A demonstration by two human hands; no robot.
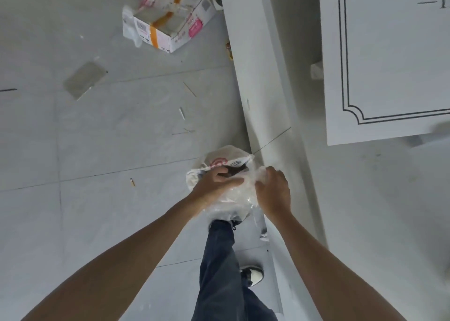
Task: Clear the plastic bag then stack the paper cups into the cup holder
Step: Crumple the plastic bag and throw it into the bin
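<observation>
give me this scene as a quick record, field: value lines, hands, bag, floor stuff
left hand: gripping the clear plastic bag
right hand: gripping the same bag from the other side
bag position: held above the tiled floor
under the bag: white printed bag, contents unclear
floor items: torn cardboard box, scattered small litter
paper cups: none in view

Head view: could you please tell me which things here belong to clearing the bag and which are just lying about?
Job: crumpled clear plastic bag, left hand, right hand.

Lying about: taped white cardboard box, flat clear plastic sheet, thin wooden stick, cigarette butt.
</observation>
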